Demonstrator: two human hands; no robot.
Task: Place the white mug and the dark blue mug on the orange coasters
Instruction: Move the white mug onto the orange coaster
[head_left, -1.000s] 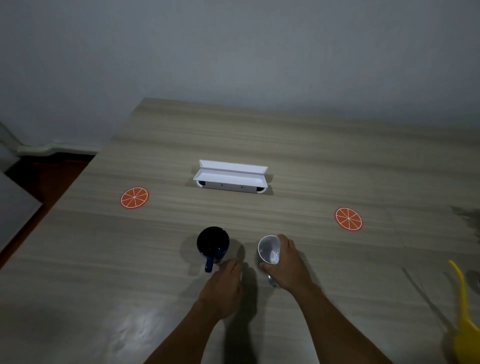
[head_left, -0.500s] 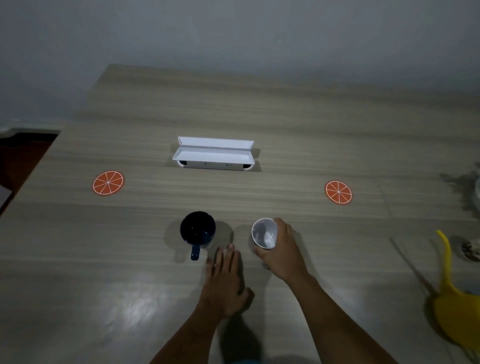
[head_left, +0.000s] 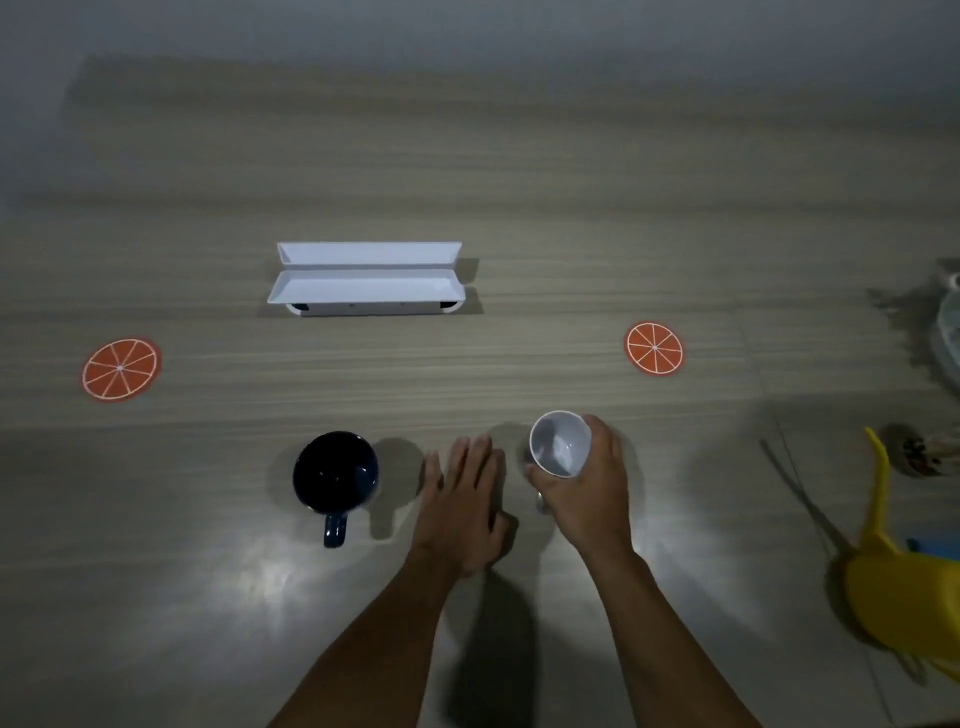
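The white mug (head_left: 558, 441) is tilted toward me, held around its body by my right hand (head_left: 584, 488), just above the table near its middle. The dark blue mug (head_left: 335, 475) stands upright on the table to the left, its handle pointing at me. My left hand (head_left: 462, 504) lies flat between the two mugs with fingers stretched out, holding nothing and apart from the blue mug. One orange-slice coaster (head_left: 120, 369) lies at the far left, the other (head_left: 654, 347) beyond and to the right of the white mug. Both coasters are bare.
An open white case (head_left: 366, 280) sits beyond the mugs at mid-table. A yellow plastic thing with a long handle (head_left: 893, 577) lies at the right edge, with a thin stick (head_left: 800, 488) and some blurred items near it. The wooden table (head_left: 519, 182) runs to a grey wall.
My left hand has opened and flattened on the table. My right hand has lifted and shifted the white mug slightly right. The camera has tilted down and closer.
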